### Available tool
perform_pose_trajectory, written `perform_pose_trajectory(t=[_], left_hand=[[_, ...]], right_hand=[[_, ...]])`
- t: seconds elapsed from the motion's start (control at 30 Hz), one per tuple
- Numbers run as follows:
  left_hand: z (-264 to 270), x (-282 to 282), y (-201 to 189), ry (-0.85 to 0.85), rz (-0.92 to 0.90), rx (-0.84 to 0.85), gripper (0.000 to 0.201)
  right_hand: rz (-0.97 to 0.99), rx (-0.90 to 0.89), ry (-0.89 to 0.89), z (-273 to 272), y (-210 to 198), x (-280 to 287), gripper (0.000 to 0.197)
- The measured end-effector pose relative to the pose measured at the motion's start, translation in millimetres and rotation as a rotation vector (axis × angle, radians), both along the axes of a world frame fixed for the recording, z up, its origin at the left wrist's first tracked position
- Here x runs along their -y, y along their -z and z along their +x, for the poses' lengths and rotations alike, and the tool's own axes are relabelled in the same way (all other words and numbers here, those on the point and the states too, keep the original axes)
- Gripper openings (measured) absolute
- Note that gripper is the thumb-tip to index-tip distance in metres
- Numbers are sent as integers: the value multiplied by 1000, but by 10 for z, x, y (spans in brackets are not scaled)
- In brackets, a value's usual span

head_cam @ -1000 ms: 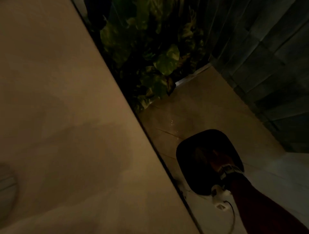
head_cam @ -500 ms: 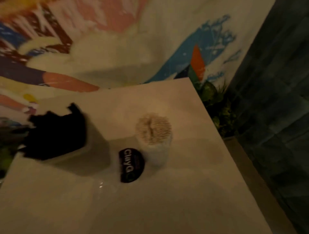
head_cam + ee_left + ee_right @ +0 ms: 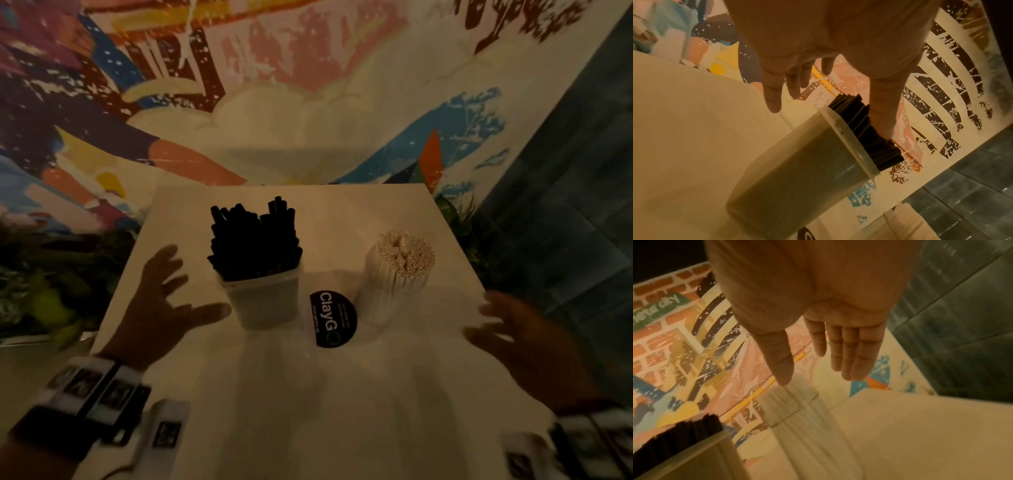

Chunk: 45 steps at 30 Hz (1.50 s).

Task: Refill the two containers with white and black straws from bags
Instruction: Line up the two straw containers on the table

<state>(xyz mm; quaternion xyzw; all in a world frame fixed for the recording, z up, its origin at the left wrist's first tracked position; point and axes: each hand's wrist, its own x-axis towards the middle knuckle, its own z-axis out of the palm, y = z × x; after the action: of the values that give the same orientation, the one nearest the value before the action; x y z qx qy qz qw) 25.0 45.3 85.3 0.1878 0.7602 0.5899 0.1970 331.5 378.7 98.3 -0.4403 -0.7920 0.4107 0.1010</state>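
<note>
On the white table [image 3: 308, 394] stands a pale square container [image 3: 263, 301] packed with black straws [image 3: 253, 236]. To its right a round container [image 3: 387, 301] holds a tight bundle of white straws [image 3: 406, 251]. My left hand [image 3: 164, 301] hovers just left of the black-straw container [image 3: 797, 181], fingers spread, thumb pointing at it, holding nothing. My right hand [image 3: 513, 332] hovers right of the white straws [image 3: 795, 404], fingers straight, empty. In the right wrist view the black straws [image 3: 680, 433] show at lower left.
A round black sticker reading "ClayG" [image 3: 333, 318] lies flat between the two containers. A colourful mural wall [image 3: 274, 85] stands behind the table. Green plants [image 3: 41, 291] sit at the left and dark tiled wall [image 3: 565, 222] at the right.
The head view swung up from the floor to the table, then closer to the containers. Both hands have come into view, one at each side of the containers.
</note>
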Motion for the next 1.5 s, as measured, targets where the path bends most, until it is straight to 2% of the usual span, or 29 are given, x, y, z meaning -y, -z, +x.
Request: perform_pose_trajectory(t=[0.1, 0.2, 0.23, 0.3, 0.4, 0.53, 0.63, 0.7, 0.8, 0.93, 1.03, 1.13, 1.27, 1.5], left_hand=[[-121, -267, 84, 3, -31, -49, 142], [-159, -477, 208, 47, -26, -76, 138], [-163, -538, 263, 69, 10, -89, 130], [-146, -641, 347, 51, 76, -106, 113], [-179, -694, 444, 15, 122, -98, 95], [-342, -706, 437, 65, 121, -45, 94], [-480, -816, 360, 81, 54, -46, 83], [-621, -912, 319, 79, 48, -38, 83], [-845, -1083, 286, 47, 36, -29, 80], [-1199, -1418, 224, -57, 26, 47, 60], [-1498, -1654, 185, -72, 0, 98, 58], [-1778, -1839, 171, -75, 10, 189, 66], [-2007, -2037, 137, -85, -27, 188, 78], [-2189, -2266, 68, -85, -41, 183, 75]], right_hand=[[-31, -88, -54, -641, 115, 45, 110], [-65, -146, -87, -934, 384, 17, 131], [-67, -193, -106, -999, 462, -2, 130], [-59, -315, -114, -1128, 573, -9, 114], [-22, -332, -80, -1221, 695, -35, 111], [-20, -319, -73, -1417, 682, -132, 108], [-10, -299, -76, -1673, 638, -210, 111], [-6, -290, -70, -1859, 644, -279, 112], [15, -264, -69, -2166, 638, -398, 115], [37, -236, -78, -2606, 579, -582, 112], [74, -207, -82, -2953, 590, -738, 113], [130, -176, -86, -3273, 632, -890, 114], [176, -189, -91, -3643, 678, -1083, 112], [164, -281, -135, -4012, 747, -1315, 115]])
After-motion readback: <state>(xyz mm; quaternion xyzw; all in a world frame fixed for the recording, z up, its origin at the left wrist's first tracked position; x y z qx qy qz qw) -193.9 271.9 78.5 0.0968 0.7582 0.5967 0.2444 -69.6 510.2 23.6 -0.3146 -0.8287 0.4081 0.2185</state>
